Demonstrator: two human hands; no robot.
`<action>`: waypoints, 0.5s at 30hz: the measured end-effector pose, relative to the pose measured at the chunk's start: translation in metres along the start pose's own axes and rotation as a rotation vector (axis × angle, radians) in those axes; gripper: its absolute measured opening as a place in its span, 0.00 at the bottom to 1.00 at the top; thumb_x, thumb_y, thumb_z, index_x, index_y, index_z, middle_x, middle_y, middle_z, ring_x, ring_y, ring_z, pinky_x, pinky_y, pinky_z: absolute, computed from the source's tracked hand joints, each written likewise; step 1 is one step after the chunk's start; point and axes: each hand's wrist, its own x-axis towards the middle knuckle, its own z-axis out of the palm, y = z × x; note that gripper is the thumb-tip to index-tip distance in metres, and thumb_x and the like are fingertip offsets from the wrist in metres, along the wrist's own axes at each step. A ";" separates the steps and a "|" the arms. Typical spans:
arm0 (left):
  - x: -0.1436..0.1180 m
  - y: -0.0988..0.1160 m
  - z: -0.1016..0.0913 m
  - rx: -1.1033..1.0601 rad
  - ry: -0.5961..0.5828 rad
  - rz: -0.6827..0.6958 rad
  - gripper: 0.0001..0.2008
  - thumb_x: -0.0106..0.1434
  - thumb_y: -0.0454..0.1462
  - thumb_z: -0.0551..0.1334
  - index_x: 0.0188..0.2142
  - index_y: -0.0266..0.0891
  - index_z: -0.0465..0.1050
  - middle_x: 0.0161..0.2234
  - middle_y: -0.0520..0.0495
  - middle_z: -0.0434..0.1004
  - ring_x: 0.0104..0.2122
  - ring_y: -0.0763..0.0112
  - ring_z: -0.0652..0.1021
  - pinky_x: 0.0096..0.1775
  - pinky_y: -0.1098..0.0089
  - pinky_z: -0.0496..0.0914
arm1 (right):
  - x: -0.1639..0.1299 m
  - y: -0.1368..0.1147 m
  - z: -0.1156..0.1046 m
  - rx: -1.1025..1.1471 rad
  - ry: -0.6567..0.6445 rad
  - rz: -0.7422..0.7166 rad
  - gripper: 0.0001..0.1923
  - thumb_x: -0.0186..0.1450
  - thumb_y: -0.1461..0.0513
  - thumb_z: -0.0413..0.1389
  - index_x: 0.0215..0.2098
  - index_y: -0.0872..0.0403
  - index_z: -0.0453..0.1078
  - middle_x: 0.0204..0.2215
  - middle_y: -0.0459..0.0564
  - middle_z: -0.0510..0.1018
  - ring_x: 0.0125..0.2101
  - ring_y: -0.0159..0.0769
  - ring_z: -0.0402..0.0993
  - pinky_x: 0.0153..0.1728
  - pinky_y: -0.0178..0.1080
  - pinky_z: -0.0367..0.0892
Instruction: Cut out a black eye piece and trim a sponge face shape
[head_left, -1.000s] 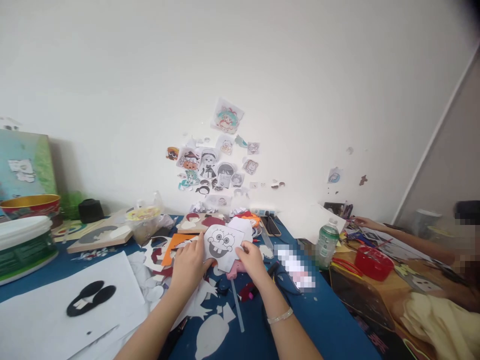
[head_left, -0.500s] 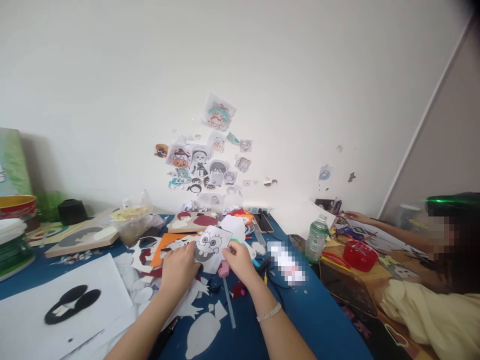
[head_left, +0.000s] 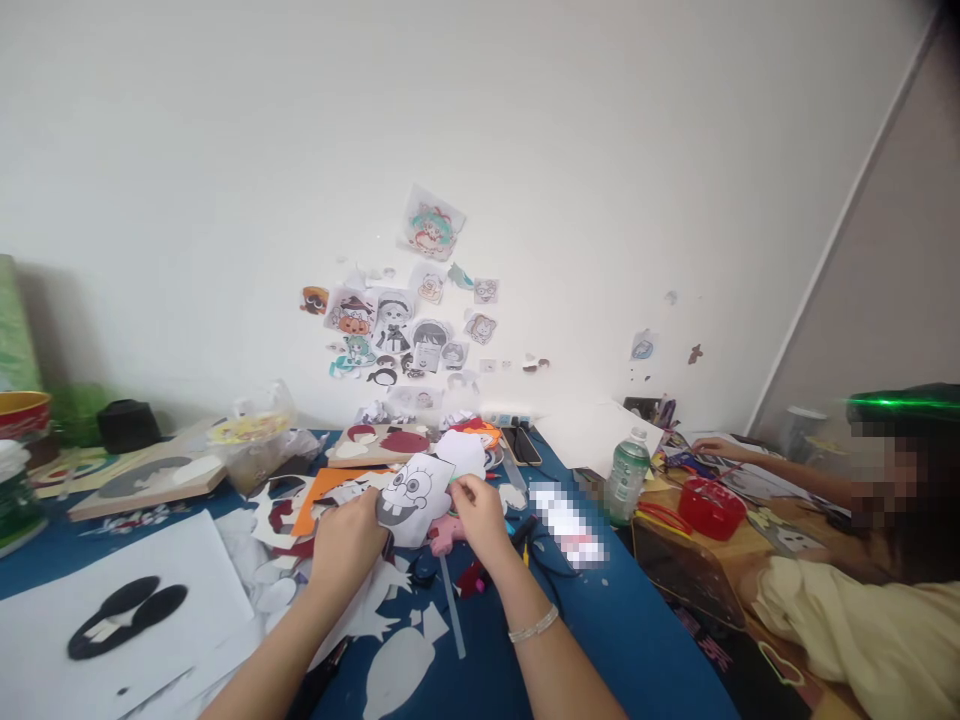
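Both my hands hold a white paper cutout of a cartoon face with big eyes and two teeth [head_left: 411, 496] above the blue table [head_left: 600, 640]. My left hand [head_left: 346, 545] grips its lower left edge. My right hand [head_left: 475, 518] pinches its right edge, with a bracelet on that wrist. A pink object [head_left: 445, 538] lies just under the cutout. Cut paper scraps [head_left: 390, 610] lie below my hands.
A white sheet with black shapes [head_left: 124, 610] lies at left. A wooden board [head_left: 142, 480] and plastic bag [head_left: 259, 440] sit behind. A water bottle [head_left: 625, 478], phone [head_left: 521, 445] and red basket [head_left: 709, 508] stand right, where another person [head_left: 862, 600] reaches across. Stickers [head_left: 412, 330] cover the wall.
The view has drifted right, so everything sits further left in the frame. My hands keep hold of the cutout, and it has tilted slightly.
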 end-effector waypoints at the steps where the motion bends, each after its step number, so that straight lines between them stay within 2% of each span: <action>1: 0.000 -0.001 0.000 -0.004 -0.006 -0.007 0.15 0.54 0.31 0.49 0.39 0.34 0.69 0.33 0.38 0.78 0.34 0.58 0.76 0.31 0.68 0.64 | 0.002 0.002 -0.001 0.010 0.030 0.021 0.11 0.59 0.58 0.47 0.24 0.54 0.66 0.18 0.44 0.69 0.21 0.33 0.66 0.23 0.33 0.59; 6: 0.002 -0.003 0.002 -0.026 -0.016 -0.020 0.17 0.53 0.30 0.49 0.41 0.33 0.69 0.34 0.37 0.78 0.36 0.56 0.76 0.32 0.67 0.66 | 0.009 0.009 -0.006 0.057 0.136 0.102 0.11 0.59 0.57 0.44 0.26 0.54 0.63 0.17 0.45 0.70 0.20 0.33 0.66 0.23 0.34 0.61; 15: 0.001 -0.003 0.004 -0.053 -0.016 0.006 0.17 0.53 0.30 0.49 0.41 0.33 0.69 0.32 0.36 0.77 0.38 0.55 0.76 0.34 0.65 0.66 | 0.006 0.011 0.000 0.109 0.123 0.126 0.10 0.59 0.57 0.46 0.23 0.52 0.61 0.17 0.43 0.68 0.20 0.33 0.65 0.22 0.34 0.60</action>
